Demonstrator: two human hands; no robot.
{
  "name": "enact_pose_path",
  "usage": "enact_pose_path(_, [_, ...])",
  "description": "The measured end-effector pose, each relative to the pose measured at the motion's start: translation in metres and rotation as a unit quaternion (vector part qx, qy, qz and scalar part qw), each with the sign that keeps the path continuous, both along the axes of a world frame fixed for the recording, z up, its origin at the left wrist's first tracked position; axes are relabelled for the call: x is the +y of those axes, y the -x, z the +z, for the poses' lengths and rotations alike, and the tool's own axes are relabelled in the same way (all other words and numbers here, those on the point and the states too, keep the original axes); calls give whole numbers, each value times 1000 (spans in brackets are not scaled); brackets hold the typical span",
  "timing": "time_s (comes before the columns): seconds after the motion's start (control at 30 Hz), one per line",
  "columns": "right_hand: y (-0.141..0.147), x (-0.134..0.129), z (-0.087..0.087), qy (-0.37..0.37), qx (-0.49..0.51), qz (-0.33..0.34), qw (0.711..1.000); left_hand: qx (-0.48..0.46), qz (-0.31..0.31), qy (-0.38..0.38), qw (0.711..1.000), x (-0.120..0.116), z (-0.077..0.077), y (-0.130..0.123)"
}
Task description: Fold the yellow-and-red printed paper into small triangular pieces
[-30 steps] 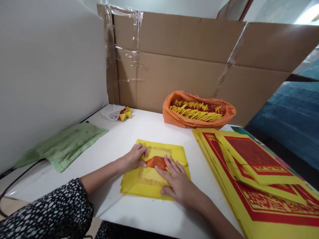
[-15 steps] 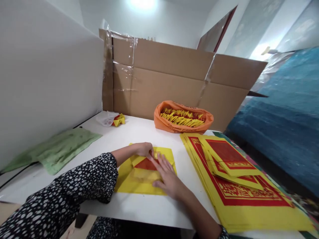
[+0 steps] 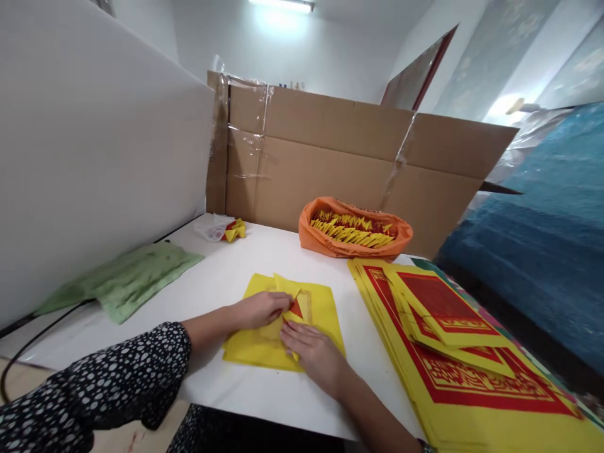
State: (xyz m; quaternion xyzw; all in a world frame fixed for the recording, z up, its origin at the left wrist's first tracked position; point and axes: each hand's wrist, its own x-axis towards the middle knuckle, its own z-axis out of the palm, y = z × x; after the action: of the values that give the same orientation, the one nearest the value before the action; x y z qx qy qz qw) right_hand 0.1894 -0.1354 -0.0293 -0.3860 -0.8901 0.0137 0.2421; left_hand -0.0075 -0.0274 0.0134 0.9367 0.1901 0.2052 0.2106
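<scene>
One folded paper (image 3: 296, 307), gripped by two hands, left (image 3: 267, 309) and right (image 3: 315, 353)

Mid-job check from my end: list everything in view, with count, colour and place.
folded paper: 1, yellow and red, between the hands
plain sheets: uncounted, yellow, beneath it
orange bag: 1, back of table, holding many yellow-red folded pieces
small bag: 1, clear, back left, beside yellow-red folds
cloth: 1, green, left
cable: black, left
printed sheets: stacked, yellow-red, right
table: 1, white
cardboard: brown, behind table
side panel: white, left
cover: blue, far right
ceiling lamp: 1, white, top
left hand: 1, bare, pinching folded paper
right hand: 1, bare, touching folded paper
</scene>
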Motion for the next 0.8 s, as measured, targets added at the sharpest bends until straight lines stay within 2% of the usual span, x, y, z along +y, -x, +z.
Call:
enact_pose_path(0.1, [3,-5,0,30,-38,0,999,28,9,47,998,-5,-10,0])
enact_pose_path(0.2, [-4,-10,8,59,-41,25,997,31,19,71,997,-7,-12,-2])
enact_pose_path(0.27, [-12,-11,11,70,-16,36,997,35,9,88,995,-7,-12,-3])
enact_pose_path(0.4, [-27,-5,7,56,56,7,997,34,8,114,993,-10,-13,-2])
enact_pose_path(0.53, [-31,5,10,70,100,37,992,41,6,119,992,-14,-13,-1])
enact_pose_path(0.67, [-23,15,21,171,173,-28,970,42,-3,97,994,-16,-15,0])
enact_pose_path(0.8, [-13,30,17,266,259,-115,921,31,-14,83,996,-15,-10,2])
